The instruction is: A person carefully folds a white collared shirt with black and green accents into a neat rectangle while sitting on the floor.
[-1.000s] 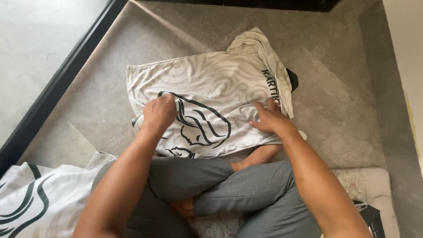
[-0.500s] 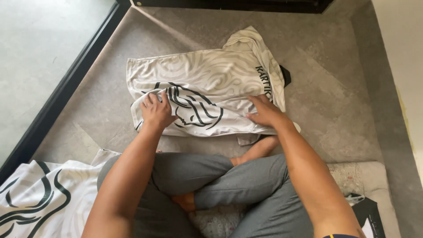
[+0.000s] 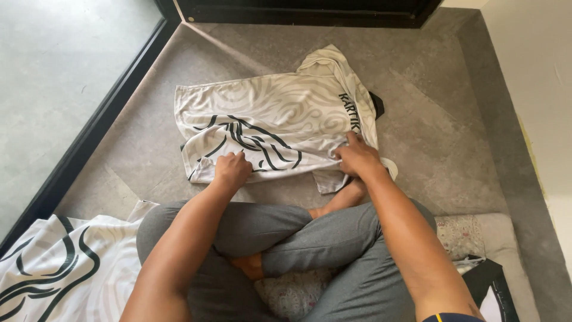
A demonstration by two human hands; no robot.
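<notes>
Two patterned white shirts (image 3: 268, 119) (image 3: 53, 268), two hands (image 3: 231, 170) (image 3: 356, 158), one floor cushion (image 3: 471, 235)

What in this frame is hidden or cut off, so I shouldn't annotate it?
Head view only:
- Fingertips of the left hand and right hand: curled into the white patterned shirt, so the grip is unclear.
- Dark item under the shirt: only a corner shows.
- Second patterned garment: cut off by the bottom-left edge.
- Black object: cut off at bottom right.
</notes>
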